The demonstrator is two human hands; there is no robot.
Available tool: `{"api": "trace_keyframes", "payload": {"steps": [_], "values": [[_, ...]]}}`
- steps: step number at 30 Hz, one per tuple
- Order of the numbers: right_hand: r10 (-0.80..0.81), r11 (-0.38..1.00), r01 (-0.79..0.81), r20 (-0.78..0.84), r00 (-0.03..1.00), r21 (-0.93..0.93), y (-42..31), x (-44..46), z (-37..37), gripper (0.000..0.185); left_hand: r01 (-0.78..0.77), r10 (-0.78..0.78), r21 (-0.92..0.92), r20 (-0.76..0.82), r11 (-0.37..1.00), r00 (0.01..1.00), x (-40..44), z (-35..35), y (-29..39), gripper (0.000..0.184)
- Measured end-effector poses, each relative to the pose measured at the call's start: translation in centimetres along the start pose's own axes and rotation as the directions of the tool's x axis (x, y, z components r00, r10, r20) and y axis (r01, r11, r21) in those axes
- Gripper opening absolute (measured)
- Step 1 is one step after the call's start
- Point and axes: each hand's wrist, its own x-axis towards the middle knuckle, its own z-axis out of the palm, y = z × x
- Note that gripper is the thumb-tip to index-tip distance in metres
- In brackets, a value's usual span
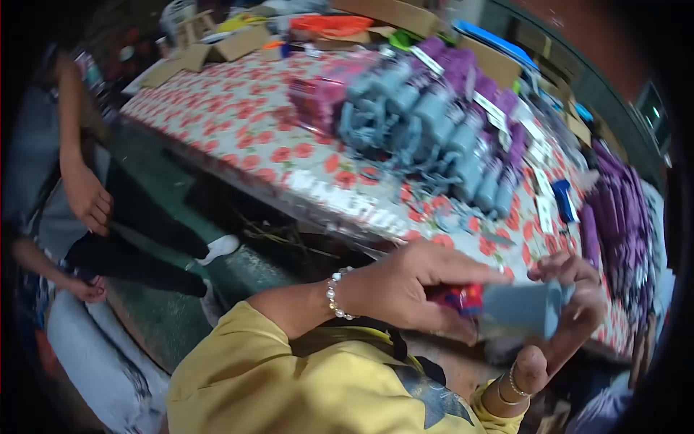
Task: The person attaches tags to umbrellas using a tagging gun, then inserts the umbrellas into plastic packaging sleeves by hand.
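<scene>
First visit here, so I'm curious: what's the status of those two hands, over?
Left hand around red-and-blue item. Right hand at outer end of grey-blue piece, grip unclear. Bundles piled beyond; nothing seen blocking.

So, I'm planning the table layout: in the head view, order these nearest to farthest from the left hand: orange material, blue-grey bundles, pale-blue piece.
1. Pale-blue piece: between left hand and right hand.
2. Blue-grey bundles: on the table, beyond the hands.
3. Orange material: toward the table's far end.
</scene>
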Motion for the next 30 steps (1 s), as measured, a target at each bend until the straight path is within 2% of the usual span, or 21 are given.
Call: {"api": "trace_keyframes", "payload": {"steps": [2, 3, 5, 6, 7, 8, 9, 11, 14, 16, 17, 18, 19, 20, 21, 22, 23, 24, 27, 29, 30], "values": [[0.063, 0.984, -0.068, 0.039, 0.997, 0.162, 1.4, 0.3, 1.6, 0.107, -0.025, 0.066, 0.154, -0.266, 0.988, 0.962, -1.7, -1.7, 1.1, 0.053], [0.079, 0.976, -0.115, 0.189, 0.979, 0.185, 2.2, 0.4, 2.2, 0.108, -0.029, 0.03, 0.01, -0.453, 1.0, 0.891, -2.4, -2.4, 1.7, 0.05], [0.106, 0.958, -0.219, 0.476, 0.873, 0.187, 3.8, 0.5, 3.3, 0.11, -0.053, 0.046, 0.015, -0.756, 0.999, 0.653, -3.2, -5.1, 3.9, 0.045], [0.167, 0.926, -0.316, 0.525, 0.834, 0.207, 4.3, -0.4, 4.7, 0.105, -0.174, 0.182, 0.106, -0.837, 0.979, 0.516, -3.3, -6.6, 5.4, 0.04], [0.229, 0.884, -0.414, 0.571, 0.789, 0.218, 4.8, -1.4, 5.6, 0.099, -0.077, 0.208, 0.194, -0.864, 0.978, 0.459, -3.9, -8.6, 7.8, 0.036], [0.261, 0.862, -0.465, 0.61, 0.749, 0.203, 5.1, -2.1, 5.9, 0.095, -0.121, 0.315, 0.291, -0.861, 0.949, 0.399, -4.6, -10.6, 9.3, 0.034], [0.294, 0.835, -0.518, 0.646, 0.705, 0.184, 5.3, -2.7, 6.1, 0.091, -0.222, 0.373, 0.302, -0.807, 0.927, 0.458, -6.0, -13.0, 11.2, 0.036], [0.404, 0.765, -0.62, 0.618, 0.675, 0.177, 5.5, -3.6, 5.9, 0.072, -0.234, 0.475, 0.42, -0.678, 0.877, 0.561, -6.3, -15.4, 15.3, 0.04], [0.598, 0.683, -0.728, 0.529, 0.602, 0.057, 5.5, -3.6, 4.8, 0.05, -0.028, 0.675, 0.753, -0.571, 0.657, 0.468, -5.1, -19.5, 17.3, 0.045], [0.652, 0.646, -0.763, 0.504, 0.567, 0.023, 6.3, -4.2, 3.9, 0.046, 0.254, 0.688, 0.869, -0.492, 0.424, 0.534, -3.3, -22.9, 15.9, 0.041], [0.675, 0.619, -0.785, 0.488, 0.553, 0.033, 6.6, -4.5, 3.7, 0.044, 0.218, 0.681, 0.904, -0.422, 0.368, 0.598, -2.7, -26.4, 13.8, 0.04], [0.689, 0.611, -0.791, 0.478, 0.545, 0.022, 6.7, -4.7, 3.7, 0.042, 0.485, 0.492, 0.841, -0.537, 0.241, 0.685, -1.6, -28.2, 12.2, 0.04], [0.701, 0.605, -0.796, 0.467, 0.538, 0.009, 6.8, -4.7, 3.7, 0.041, 0.139, 0.647, 0.985, -0.04, -0.102, 0.762, -1.0, -32.9, 8.6, 0.04], [0.711, 0.602, -0.798, 0.458, 0.534, -0.004, 6.9, -4.6, 3.9, 0.039, 0.126, 0.513, 0.992, -0.094, -0.027, 0.853, -1.1, -35.2, 5.7, 0.047], [0.719, 0.612, -0.788, 0.457, 0.523, -0.062, 6.8, -4.3, 4.2, 0.036, 0.214, 0.287, 0.967, -0.167, -0.14, 0.943, -1.5, -37.5, 3.1, 0.051], [0.729, 0.618, -0.776, 0.458, 0.509, -0.122, 6.6, -4.0, 4.3, 0.033, 0.192, 0.112, 0.972, -0.178, -0.135, 0.978, -2.4, -38.9, 0.7, 0.046], [0.739, 0.622, -0.762, 0.459, 0.494, -0.181, 6.5, -3.7, 4.5, 0.03, 0.129, 0.051, 0.967, -0.12, -0.222, 0.991, -3.7, -40.2, -1.5, 0.047], [0.733, 0.64, -0.758, 0.394, 0.555, -0.124, 6.0, -3.5, 5.4, 0.025, 0.06, -0.017, 0.951, -0.068, -0.305, 0.998, -5.1, -41.1, -2.9, 0.047], [0.799, 0.569, -0.788, 0.386, 0.461, -0.236, 5.7, -3.2, 5.5, 0.023, 0.287, -0.133, 0.956, -0.292, -0.057, 0.947, -9.2, -42.0, -4.2, 0.046], [0.778, 0.602, -0.757, 0.401, 0.485, -0.253, 6.0, -3.3, 5.2, 0.022, 0.454, -0.182, 0.878, -0.427, 0.153, 0.886, -12.6, -43.6, -4.8, 0.048], [0.777, 0.601, -0.758, 0.408, 0.48, -0.253, 6.1, -3.1, 4.9, 0.021, 0.448, -0.196, 0.88, -0.417, 0.157, 0.887, -13.6, -45.0, -3.9, 0.047]]}}
